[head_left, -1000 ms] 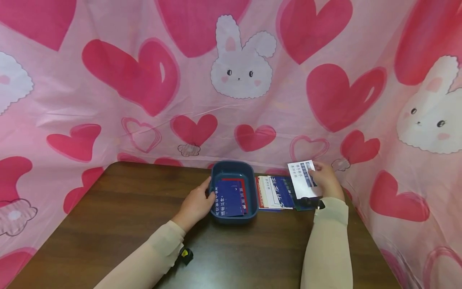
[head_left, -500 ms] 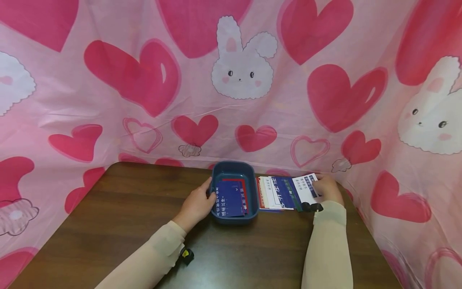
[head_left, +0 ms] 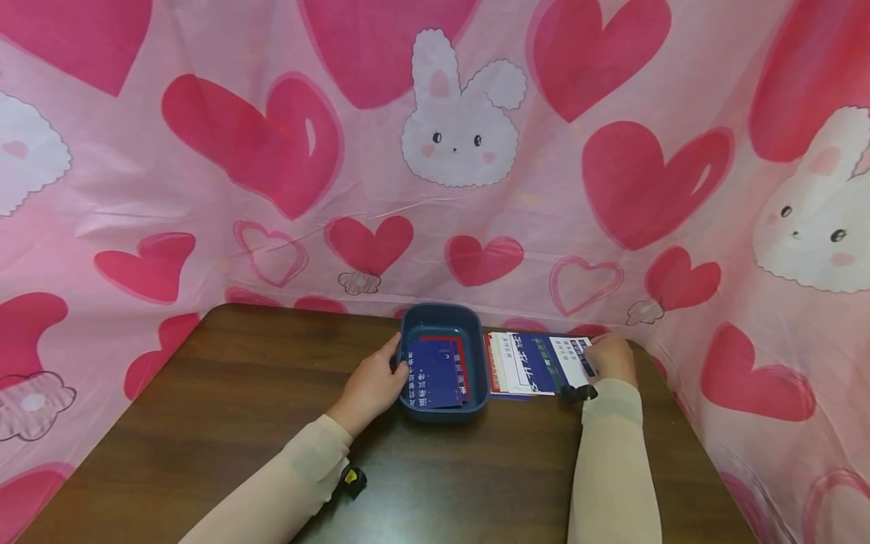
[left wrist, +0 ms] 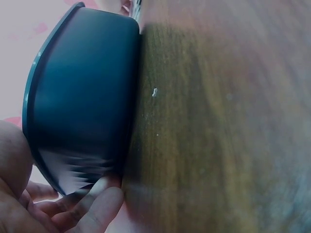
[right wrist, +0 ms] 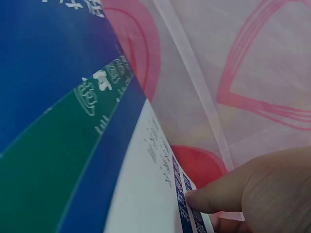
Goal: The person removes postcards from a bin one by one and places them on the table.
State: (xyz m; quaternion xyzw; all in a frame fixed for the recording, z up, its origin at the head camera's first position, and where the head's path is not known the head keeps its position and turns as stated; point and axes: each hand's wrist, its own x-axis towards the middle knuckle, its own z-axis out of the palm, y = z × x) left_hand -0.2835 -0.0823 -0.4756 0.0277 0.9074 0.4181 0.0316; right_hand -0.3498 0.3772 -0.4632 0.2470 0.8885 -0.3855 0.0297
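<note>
My left hand holds the left side of a dark blue plastic box on the table. In the left wrist view its thumb is up by the rim and the fingertips curl low against the wall. Blue and red printed cards lie inside the box. To the right of it is an overlapping row of printed cards in red, cream, white, blue and green. At the row's right end, my right hand pinches the edge of a white card, thumb on top; the fingers underneath are mostly hidden.
The brown wooden table ends at the back against a pink curtain printed with hearts and rabbits. The curtain also closes in both sides. A dark wrist camera is strapped at the left sleeve.
My right hand has lowered the white card from a raised, tilted position to the right end of the row, overlapping the green and blue cards. The left hand stays on the box.
</note>
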